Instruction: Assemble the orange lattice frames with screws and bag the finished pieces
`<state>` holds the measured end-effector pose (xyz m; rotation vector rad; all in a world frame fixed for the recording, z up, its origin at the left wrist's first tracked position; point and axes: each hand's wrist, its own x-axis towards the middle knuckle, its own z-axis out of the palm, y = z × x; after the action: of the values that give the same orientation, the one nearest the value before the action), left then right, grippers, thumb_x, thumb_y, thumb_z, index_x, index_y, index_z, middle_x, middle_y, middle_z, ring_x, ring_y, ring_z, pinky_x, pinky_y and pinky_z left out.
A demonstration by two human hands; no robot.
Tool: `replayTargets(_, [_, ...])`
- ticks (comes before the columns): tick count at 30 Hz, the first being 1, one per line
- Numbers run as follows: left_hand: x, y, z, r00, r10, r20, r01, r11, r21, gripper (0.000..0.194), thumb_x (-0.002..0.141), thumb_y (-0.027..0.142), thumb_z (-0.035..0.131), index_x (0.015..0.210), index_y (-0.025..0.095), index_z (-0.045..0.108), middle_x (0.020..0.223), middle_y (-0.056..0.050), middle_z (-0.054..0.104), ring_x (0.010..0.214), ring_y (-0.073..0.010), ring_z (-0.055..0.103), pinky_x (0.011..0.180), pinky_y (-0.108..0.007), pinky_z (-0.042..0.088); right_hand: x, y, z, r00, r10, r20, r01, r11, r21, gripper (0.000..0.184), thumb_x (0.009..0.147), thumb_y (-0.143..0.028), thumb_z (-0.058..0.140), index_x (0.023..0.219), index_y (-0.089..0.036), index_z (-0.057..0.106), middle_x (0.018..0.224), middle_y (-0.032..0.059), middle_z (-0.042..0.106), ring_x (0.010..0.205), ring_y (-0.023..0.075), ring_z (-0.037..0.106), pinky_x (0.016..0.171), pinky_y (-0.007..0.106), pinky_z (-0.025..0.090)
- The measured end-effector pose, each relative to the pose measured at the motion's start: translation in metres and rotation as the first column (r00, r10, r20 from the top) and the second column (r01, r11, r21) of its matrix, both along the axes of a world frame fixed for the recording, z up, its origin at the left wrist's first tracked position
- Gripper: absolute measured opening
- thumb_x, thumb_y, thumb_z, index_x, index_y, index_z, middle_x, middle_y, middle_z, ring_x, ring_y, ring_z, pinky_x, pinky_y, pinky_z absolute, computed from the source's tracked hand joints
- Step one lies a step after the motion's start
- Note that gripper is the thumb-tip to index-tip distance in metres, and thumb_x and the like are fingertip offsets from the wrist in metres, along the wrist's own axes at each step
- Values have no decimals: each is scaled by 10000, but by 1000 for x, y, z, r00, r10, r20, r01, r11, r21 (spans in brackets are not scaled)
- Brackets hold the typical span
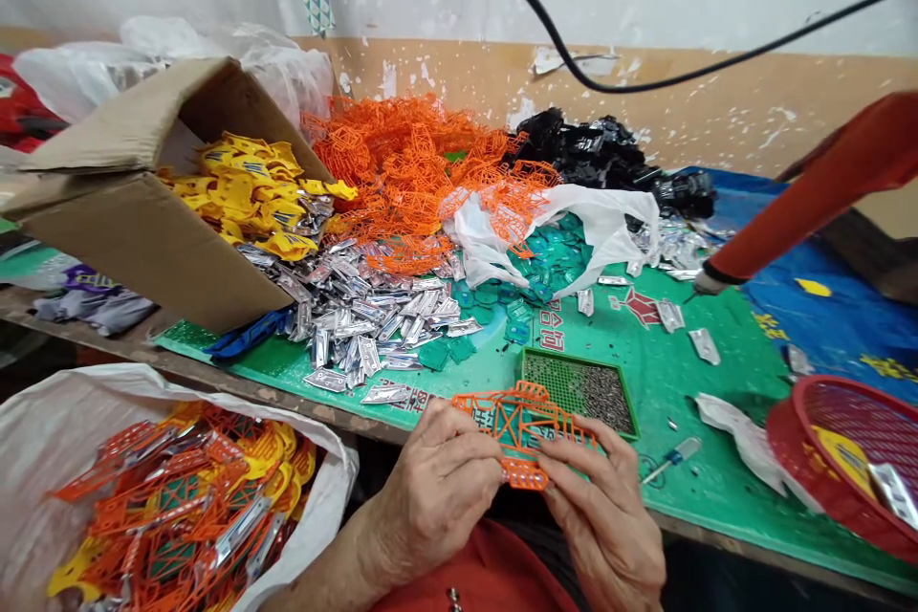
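Orange plastic lattice frame (523, 430) is what you have, held in both hands just in front of the green-rimmed perforated tray (570, 357), near the counter's (215, 373) edge.

"How's my grip?"

Narrow on both sides: your left hand (434, 488) pinches the frame's left end, and your right hand (602, 521) cradles its right end with the fingers curled. Keep them spread along the outer bars (531, 392), since the lattice looks easy to bend.

"Which way does it lie?"

Its long axis runs side to side across you, nearly level, with a short stubby bar (523, 473) pointing back toward you.

"And around the tray?"

Left of it and nearer you, a white sack (50, 459) of orange and yellow pieces. Right of it, a small screwdriver (670, 461), then a red basket (803, 430). Beyond it lie silver pieces (373, 335), teal pieces (545, 258), an orange heap (416, 172) and a black heap (609, 153).
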<state>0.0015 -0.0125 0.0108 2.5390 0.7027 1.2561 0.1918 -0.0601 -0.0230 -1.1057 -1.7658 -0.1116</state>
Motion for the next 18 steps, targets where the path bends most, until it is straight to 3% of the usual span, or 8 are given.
replayTargets(8, [1, -7, -5, 1000, 16, -2, -16, 999, -42, 166, 822, 11, 547, 880, 166, 540, 722, -20, 659, 678, -154, 484, 682, -319, 385, 1, 0, -1, 998, 54, -20, -55, 994, -89, 91, 844, -123, 625, 907, -182, 651, 946, 66, 696, 1178, 271, 468, 951, 448, 404])
replayTargets(12, [2, -5, -3, 999, 25, -24, -29, 986, -163, 205, 842, 37, 534, 1013, 149, 549, 772, -40, 647, 741, -178, 500, 697, -322, 389, -2, 2, -1, 997, 70, -39, -74, 991, -115, 87, 841, -136, 638, 904, -196, 642, 927, 54, 688, 1156, 264, 475, 978, 461, 366])
replayTargets(15, [2, -4, 4, 984, 16, -179, -67, 956, -285, 150, 885, 83, 504, 961, 168, 602, 793, -41, 646, 782, -196, 508, 718, -341, 376, -6, 3, -2, 997, 68, -35, -72, 989, -128, 107, 841, -117, 631, 898, -206, 645, 882, 37, 689, 1107, 251, 497, 970, 455, 355])
replayTargets(18, [2, -5, 13, 934, 17, -356, -140, 936, -322, 188, 897, 97, 483, 803, 186, 619, 747, -22, 633, 804, -211, 508, 764, -381, 348, -9, 3, -1, 994, 94, -49, -101, 981, -165, 112, 850, -113, 615, 884, -217, 639, 857, 21, 685, 1092, 239, 512, 958, 437, 351])
